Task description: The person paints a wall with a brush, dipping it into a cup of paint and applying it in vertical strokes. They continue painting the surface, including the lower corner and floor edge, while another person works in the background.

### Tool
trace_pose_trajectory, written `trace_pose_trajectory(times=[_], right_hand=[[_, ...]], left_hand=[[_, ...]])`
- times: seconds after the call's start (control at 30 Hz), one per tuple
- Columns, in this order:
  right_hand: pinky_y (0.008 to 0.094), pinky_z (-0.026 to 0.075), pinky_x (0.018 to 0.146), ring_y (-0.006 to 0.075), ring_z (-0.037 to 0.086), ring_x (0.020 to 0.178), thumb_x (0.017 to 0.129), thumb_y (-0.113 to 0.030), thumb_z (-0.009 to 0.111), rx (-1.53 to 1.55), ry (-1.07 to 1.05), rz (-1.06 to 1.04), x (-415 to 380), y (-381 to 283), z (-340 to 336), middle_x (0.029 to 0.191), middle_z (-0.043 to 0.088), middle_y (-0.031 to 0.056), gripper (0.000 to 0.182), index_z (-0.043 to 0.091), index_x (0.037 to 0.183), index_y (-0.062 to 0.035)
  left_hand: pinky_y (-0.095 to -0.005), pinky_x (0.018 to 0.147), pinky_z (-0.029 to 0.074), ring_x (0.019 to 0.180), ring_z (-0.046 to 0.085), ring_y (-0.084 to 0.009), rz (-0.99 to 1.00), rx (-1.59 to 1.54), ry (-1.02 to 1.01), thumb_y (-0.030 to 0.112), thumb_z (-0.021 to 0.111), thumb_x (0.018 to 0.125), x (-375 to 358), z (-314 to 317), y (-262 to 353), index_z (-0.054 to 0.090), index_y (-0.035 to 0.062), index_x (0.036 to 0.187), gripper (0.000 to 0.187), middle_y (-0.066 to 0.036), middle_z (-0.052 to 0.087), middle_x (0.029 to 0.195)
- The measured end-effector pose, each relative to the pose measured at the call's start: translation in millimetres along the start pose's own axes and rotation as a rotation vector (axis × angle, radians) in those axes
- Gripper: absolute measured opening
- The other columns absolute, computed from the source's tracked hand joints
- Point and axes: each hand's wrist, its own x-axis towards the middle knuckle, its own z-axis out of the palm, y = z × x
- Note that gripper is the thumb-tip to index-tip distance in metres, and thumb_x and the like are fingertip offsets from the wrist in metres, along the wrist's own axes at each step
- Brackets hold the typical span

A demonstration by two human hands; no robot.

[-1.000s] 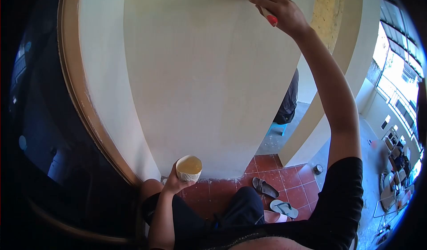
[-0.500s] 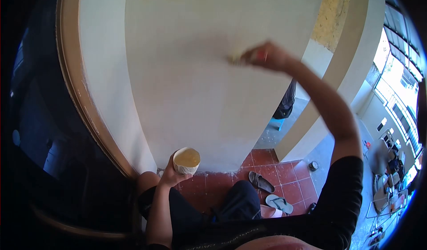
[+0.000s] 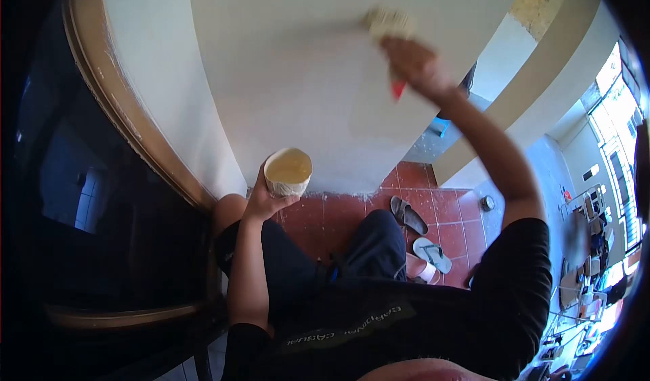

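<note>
My left hand (image 3: 264,198) is wrapped round a paint container (image 3: 289,188), a pale tub with a smeared outside and cream-coloured paint (image 3: 291,166) in it. It is held upright over my lap, low in front of the wall. My right hand (image 3: 418,66) is raised, its fingers closed round a paintbrush (image 3: 391,22). The brush has wide pale bristles that point up at the off-white wall (image 3: 291,90), and a red handle end sticks out below my fist. Hand and brush are blurred by motion.
A brown frame (image 3: 112,103) borders dark glass on the left. Sandals (image 3: 408,215) and flip-flops (image 3: 431,254) lie on the red tile floor (image 3: 311,218). A pillar (image 3: 514,110) stands to the right, with a cluttered rack (image 3: 582,279) beyond it.
My right hand has moved up the wall and turned, so the bristles point upward rather than left. The paint container sits higher in view, and my view has tilted downward.
</note>
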Motion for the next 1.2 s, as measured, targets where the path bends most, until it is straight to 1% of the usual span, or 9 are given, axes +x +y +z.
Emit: trace_pose_trajectory(times=[0.13,0.23,0.43,0.57,0.77,0.87,0.97,1.03,1.2], right_hand=[[0.0327,0.055,0.083,0.0233,0.064,0.096,0.074,-0.008,0.066,0.356,-0.173,0.006,-67.3,-112.8,41.2,0.109,0.064,0.0087,0.037,0.062,0.110,-0.0051],[0.0333,0.055,0.081,0.0224,0.065,0.094,0.075,-0.009,0.065,0.550,-0.433,0.170,-64.6,-110.1,40.8,0.107,0.065,0.0077,0.037,0.062,0.113,-0.0084],[0.0340,0.056,0.077,0.0259,0.067,0.087,0.080,-0.014,0.070,0.272,-0.078,0.252,25.2,26.2,-14.9,0.104,0.068,0.0077,0.029,0.067,0.109,-0.0117],[0.0357,0.055,0.073,0.0278,0.065,0.085,0.083,-0.013,0.063,0.061,0.169,0.222,52.7,30.8,-56.1,0.098,0.068,0.0083,0.028,0.064,0.111,-0.0105],[0.0335,0.054,0.086,0.0229,0.062,0.100,0.072,-0.005,0.066,0.129,0.024,0.058,-17.7,-33.0,13.3,0.109,0.064,0.0067,0.041,0.062,0.113,-0.0059],[0.0340,0.054,0.080,0.0219,0.062,0.098,0.073,-0.014,0.066,0.355,-0.128,0.088,-62.3,-97.3,44.5,0.108,0.063,0.0067,0.034,0.062,0.106,-0.0083],[0.0329,0.055,0.079,0.0202,0.064,0.094,0.076,-0.007,0.064,0.578,-0.352,0.122,-73.1,-123.7,44.6,0.104,0.065,0.0059,0.036,0.062,0.112,-0.0080],[0.0331,0.054,0.080,0.0212,0.064,0.096,0.077,-0.007,0.064,0.476,-0.361,0.164,-62.4,-102.4,42.5,0.107,0.066,0.0053,0.036,0.063,0.113,-0.0103],[0.0361,0.053,0.079,0.0262,0.064,0.091,0.084,-0.013,0.062,0.297,0.071,0.254,15.7,9.5,-16.2,0.103,0.067,0.0070,0.024,0.065,0.108,-0.0119]], left_hand=[[-0.0372,0.104,0.038,0.124,0.045,-0.0225,-0.028,-0.012,0.012,0.014,0.084,0.066,-3.0,-0.2,-4.8,0.029,0.0048,0.139,0.092,-0.010,0.046,0.132],[-0.0370,0.103,0.038,0.124,0.045,-0.0224,-0.019,-0.004,0.032,0.014,0.084,0.066,-3.6,-2.2,-4.0,0.028,0.0046,0.139,0.093,-0.010,0.047,0.131],[-0.0366,0.101,0.040,0.120,0.048,-0.0219,-0.017,-0.036,0.002,0.013,0.083,0.066,-1.3,-1.3,-2.7,0.030,0.0040,0.137,0.089,-0.010,0.048,0.129],[-0.0365,0.100,0.041,0.119,0.049,-0.0218,-0.012,-0.045,0.012,0.013,0.083,0.066,-3.7,0.1,-3.5,0.031,0.0041,0.136,0.087,-0.010,0.049,0.128],[-0.0362,0.101,0.040,0.121,0.048,-0.0223,0.026,0.057,-0.005,0.012,0.083,0.066,1.5,-0.8,-4.2,0.029,0.0035,0.138,0.090,-0.010,0.049,0.128],[-0.0361,0.102,0.039,0.122,0.047,-0.0225,-0.001,0.049,-0.011,0.012,0.083,0.066,0.2,-1.5,-6.3,0.029,0.0036,0.139,0.091,-0.010,0.048,0.129],[-0.0361,0.102,0.039,0.123,0.046,-0.0225,-0.024,0.025,0.000,0.012,0.083,0.066,-2.9,-0.1,-2.2,0.028,0.0035,0.139,0.092,-0.010,0.048,0.130],[-0.0360,0.102,0.039,0.123,0.046,-0.0224,-0.032,0.013,0.011,0.012,0.084,0.066,-3.3,0.2,-2.3,0.029,0.0035,0.139,0.092,-0.010,0.048,0.129],[-0.0359,0.102,0.039,0.121,0.047,-0.0220,0.017,0.022,0.003,0.012,0.083,0.066,-0.7,-0.7,-5.5,0.031,0.0040,0.137,0.089,-0.010,0.049,0.128]])
